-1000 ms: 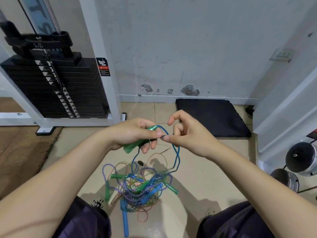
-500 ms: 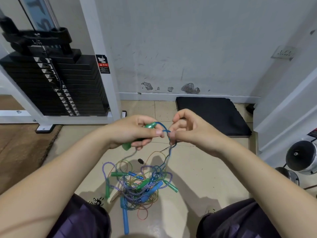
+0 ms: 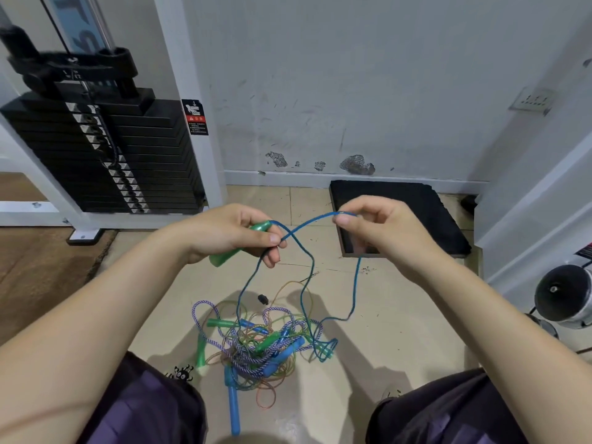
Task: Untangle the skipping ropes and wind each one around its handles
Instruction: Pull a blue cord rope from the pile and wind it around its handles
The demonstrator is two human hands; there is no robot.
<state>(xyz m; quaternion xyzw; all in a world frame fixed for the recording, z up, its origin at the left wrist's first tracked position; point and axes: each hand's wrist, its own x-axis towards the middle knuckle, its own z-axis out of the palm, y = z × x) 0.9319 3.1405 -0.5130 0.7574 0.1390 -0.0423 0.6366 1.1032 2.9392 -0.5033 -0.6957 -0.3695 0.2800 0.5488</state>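
My left hand [image 3: 235, 233] grips a green handle [image 3: 238, 245] and pinches the blue rope [image 3: 307, 222] where it crosses itself beside the thumb. My right hand [image 3: 381, 230] pinches the same blue rope farther along and holds it up to the right. From both hands the rope hangs in loops down to a tangled pile of ropes [image 3: 259, 344] on the floor between my knees. The pile holds a purple-white braided rope [image 3: 205, 307], thin orange and green cords, several green and blue handles, and a long blue handle [image 3: 233, 402] at its near edge.
A black weight stack [image 3: 105, 155] in a white frame stands at the left. A black foam pad [image 3: 400, 216] lies against the wall behind my right hand. Chrome dumbbell ends [image 3: 563, 298] sit at the right. A small black piece [image 3: 262, 299] lies on the tiles.
My right hand has pulled away to the right from the left hand, drawing out a length of blue rope. The left hand keeps its grip on the green handle.
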